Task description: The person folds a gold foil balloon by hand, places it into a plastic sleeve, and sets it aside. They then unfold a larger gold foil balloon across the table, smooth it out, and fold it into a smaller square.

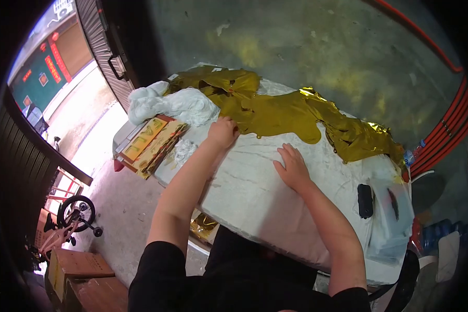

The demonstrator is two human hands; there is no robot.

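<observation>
- Gold foil [275, 115]: spread along the table's [244, 192] far side, crumpled at both ends.
- Left hand [224, 132]: at the foil's edge, left of table centre; cannot tell whether gripping.
- Right hand [294, 167]: open, fingers extended, over table's middle.

one head-worn camera (wide, dark at the rim) looks forward and down on the nearby table [249, 182].

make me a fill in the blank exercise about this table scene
The shiny foil on the table is coloured ____.
The person's short sleeves are ____.
The hand nearer the white bundle is the ____ one.
The black case lies to the ____ of the right hand.

Missing words: gold; black; left; right
</observation>
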